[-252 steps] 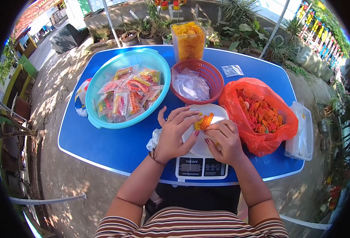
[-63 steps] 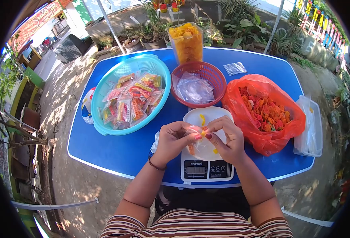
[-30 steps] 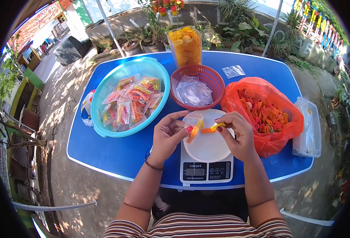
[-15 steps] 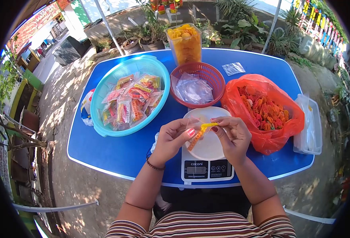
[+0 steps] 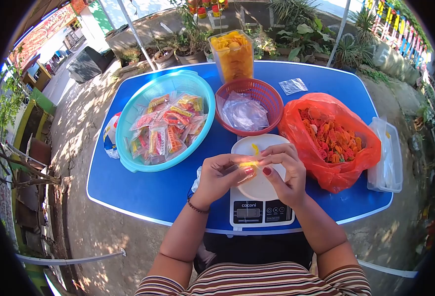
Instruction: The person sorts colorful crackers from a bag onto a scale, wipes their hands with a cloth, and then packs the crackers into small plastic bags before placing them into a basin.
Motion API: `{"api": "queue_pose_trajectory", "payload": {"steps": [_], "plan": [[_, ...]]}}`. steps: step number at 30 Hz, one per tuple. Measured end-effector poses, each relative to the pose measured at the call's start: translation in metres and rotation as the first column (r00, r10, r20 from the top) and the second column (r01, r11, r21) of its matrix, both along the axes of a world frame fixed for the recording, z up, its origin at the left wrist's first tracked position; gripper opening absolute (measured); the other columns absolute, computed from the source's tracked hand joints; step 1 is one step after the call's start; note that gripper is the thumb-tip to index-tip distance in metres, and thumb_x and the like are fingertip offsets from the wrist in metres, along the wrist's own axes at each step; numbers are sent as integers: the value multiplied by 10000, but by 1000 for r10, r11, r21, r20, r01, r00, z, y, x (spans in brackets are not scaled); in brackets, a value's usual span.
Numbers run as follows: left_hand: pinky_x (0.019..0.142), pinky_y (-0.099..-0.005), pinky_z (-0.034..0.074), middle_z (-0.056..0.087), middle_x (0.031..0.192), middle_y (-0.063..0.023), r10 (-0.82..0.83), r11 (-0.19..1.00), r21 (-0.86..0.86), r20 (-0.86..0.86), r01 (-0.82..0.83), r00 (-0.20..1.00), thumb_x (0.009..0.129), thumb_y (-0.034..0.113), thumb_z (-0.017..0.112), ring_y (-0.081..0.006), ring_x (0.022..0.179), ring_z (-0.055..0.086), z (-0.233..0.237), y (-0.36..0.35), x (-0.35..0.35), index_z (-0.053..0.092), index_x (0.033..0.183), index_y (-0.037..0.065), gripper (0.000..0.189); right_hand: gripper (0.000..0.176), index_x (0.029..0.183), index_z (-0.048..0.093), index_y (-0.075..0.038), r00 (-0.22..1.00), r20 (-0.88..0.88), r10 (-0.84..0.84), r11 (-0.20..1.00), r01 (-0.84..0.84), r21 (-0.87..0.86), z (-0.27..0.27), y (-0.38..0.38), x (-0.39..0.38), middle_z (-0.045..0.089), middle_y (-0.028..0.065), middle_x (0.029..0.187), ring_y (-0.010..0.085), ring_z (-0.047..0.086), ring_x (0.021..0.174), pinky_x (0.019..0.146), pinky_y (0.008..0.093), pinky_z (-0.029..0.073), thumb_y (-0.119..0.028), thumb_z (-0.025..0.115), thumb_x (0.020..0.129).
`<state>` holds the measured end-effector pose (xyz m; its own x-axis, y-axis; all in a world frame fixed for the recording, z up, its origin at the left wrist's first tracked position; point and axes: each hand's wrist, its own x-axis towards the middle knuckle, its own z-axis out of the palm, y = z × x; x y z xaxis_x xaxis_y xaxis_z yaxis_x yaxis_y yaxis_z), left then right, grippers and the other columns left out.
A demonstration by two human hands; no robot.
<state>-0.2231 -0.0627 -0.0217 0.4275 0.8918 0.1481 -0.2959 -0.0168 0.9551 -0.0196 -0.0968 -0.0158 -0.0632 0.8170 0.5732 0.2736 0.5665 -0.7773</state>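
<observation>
Above the white plate (image 5: 253, 192) on the kitchen scale (image 5: 257, 218), my two hands meet around a small clear plastic bag (image 5: 247, 181) with yellow and orange ridged snack strips inside. My left hand (image 5: 221, 178) pinches the bag between thumb and fingers. From the other side my right hand (image 5: 287, 173) closes on its edge, thumb and fingertips close together. One yellow strip (image 5: 255, 148) sticks up beyond the fingers, over the plate. The fingers hide part of the bag.
A turquoise basin (image 5: 203, 93) at left holds several filled packets. Behind the scale stands a red basket (image 5: 274, 93) of clear bags, then a tub of yellow chips (image 5: 233, 56). At right are a red plastic bag of orange snacks (image 5: 296, 118) and a clear box (image 5: 392, 172).
My hands have come closer together over the plate. The yellow strip, which stretched toward my right fingers, now lies across between both hands, with one piece pointing up.
</observation>
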Motion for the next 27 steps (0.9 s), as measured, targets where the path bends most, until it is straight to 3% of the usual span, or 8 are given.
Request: {"api": "queue_pose_trajectory", "payload": {"steps": [4,7,13,16,19,22,25,27], "plan": [[829,-266,579,727,1088,-117,-46,999,0,-2,46,999,925,35,706,-130,957,697,3,0,-1,662,1193,-45,284,180,992,762,-136,987,162,-3,1000,5,-12,9,0,7,573,123,1314,292,445,1251,1010,438,382,-258,729,864],[856,-269,570,718,1121,-121,-72,997,0,-21,72,997,941,66,696,-132,993,688,1,0,-2,649,1222,-41,304,144,962,755,-142,961,277,-13,999,4,34,8,2,6,520,124,1382,310,418,1278,970,451,410,-209,763,835],[883,-291,567,714,1136,-131,-84,996,30,32,83,996,986,117,641,-160,1025,694,0,2,0,645,1224,-50,291,151,903,732,-131,964,252,-90,992,65,107,1,5,4,541,122,1365,328,453,1247,912,451,438,-113,810,775],[892,-299,565,719,1121,-131,-119,993,0,23,119,993,997,136,627,-166,1021,699,-6,4,-5,655,1205,-56,284,145,929,746,-146,983,84,-163,982,154,108,-4,3,5,542,126,1366,332,476,1215,916,441,435,-147,797,793],[897,-291,557,726,1100,-123,-167,986,1,-17,167,986,1002,149,627,-149,1010,691,-5,3,-7,672,1186,-55,278,168,983,755,-148,924,333,-188,970,122,211,11,1,3,538,132,1373,328,487,1188,908,431,435,-165,775,817],[889,-266,540,730,1091,-110,-139,990,2,-22,139,990,1020,188,611,-114,988,673,-5,2,-5,686,1187,-48,299,181,1016,761,-137,930,351,-110,970,24,242,7,5,1,533,137,1382,327,487,1171,920,425,425,-175,747,840],[869,-258,542,728,1087,-108,-106,994,8,22,106,994,1048,220,558,-110,964,674,-11,5,-5,673,1190,-48,325,209,1027,756,-118,977,199,-81,988,53,142,12,1,1,535,132,1371,326,490,1163,936,418,416,-136,739,819],[856,-259,545,727,1074,-100,-75,997,-18,78,76,994,1065,234,518,-106,950,674,-12,8,-5,666,1184,-46,338,239,1037,749,-108,935,293,-197,980,186,66,10,2,9,553,129,1339,319,505,1141,937,411,424,-119,740,799]]}}
